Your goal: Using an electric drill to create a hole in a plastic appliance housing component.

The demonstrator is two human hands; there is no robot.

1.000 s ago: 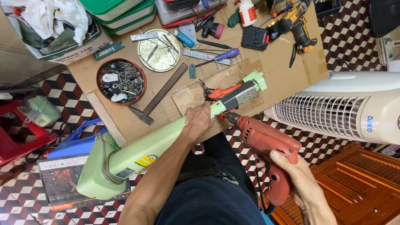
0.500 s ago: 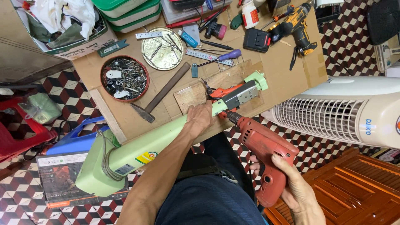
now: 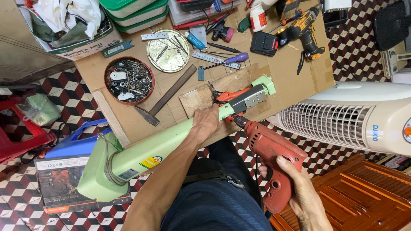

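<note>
The green fan stand (image 3: 158, 147) is laid slanting across the cardboard sheet (image 3: 299, 81), its metal end resting on a wood board (image 3: 201, 98), evidently for steady support. It is pressed down by the left hand (image 3: 205, 124), palm flat and fingers curled over it. The red drill (image 3: 274, 158) is gripped at its handle by the right hand (image 3: 299, 188), its bit brought against the stand's underside just off the sheet's near edge.

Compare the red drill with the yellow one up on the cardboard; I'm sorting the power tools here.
The red drill is gripped by the right hand, its chuck aimed at the green pole tool that the left hand steadies; the yellow drill lies untouched on the cardboard. The red one is one colour throughout; the yellow one has black parts. Both have a pistol-grip shape.
</note>
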